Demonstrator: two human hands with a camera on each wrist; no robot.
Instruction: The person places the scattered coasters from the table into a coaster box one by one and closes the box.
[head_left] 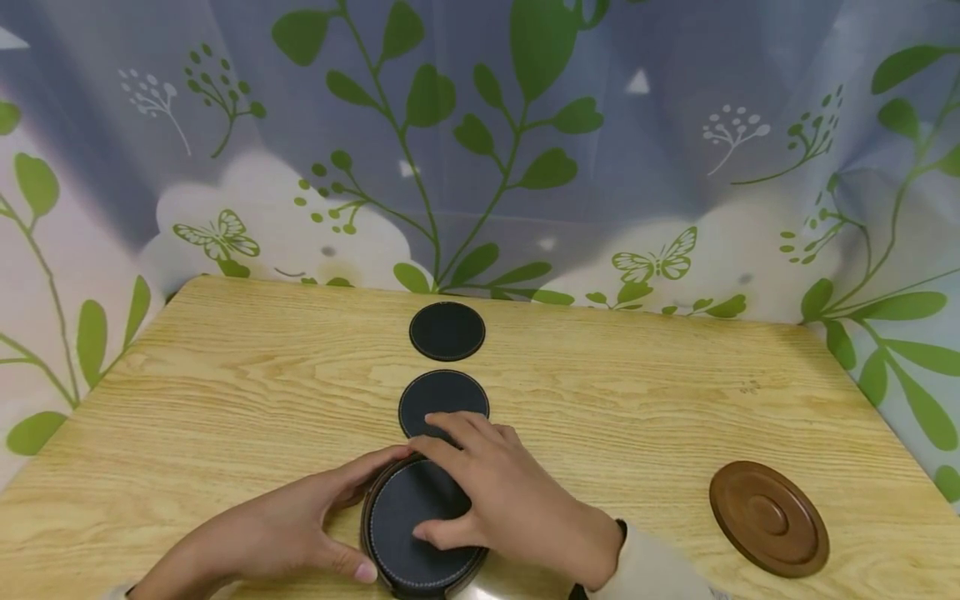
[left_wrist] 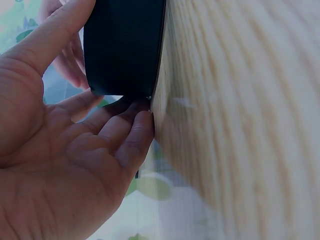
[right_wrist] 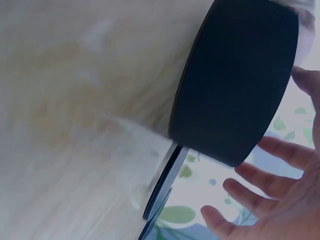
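1. Left hand point(head_left: 288, 521): your fingers, loosely extended, flank the round black holder point(right_wrist: 232, 82), low on the surface point(head_left: 262, 400).
2. Right hand point(head_left: 498, 492): your fingers spread over its top.
3. Holder: probably light, stiff, smooth; grasp opposite side walls.

1. Left hand point(left_wrist: 70, 165): palm showing, thumb along one side of the black holder, fingertips at its lower edge.
2. Black holder point(left_wrist: 125, 47): smooth, curved wall, base against tabletop.
3. Tabletop point(left_wrist: 235, 100): pale wood grain.
4. Right hand point(left_wrist: 72, 62): behind, partly hidden.
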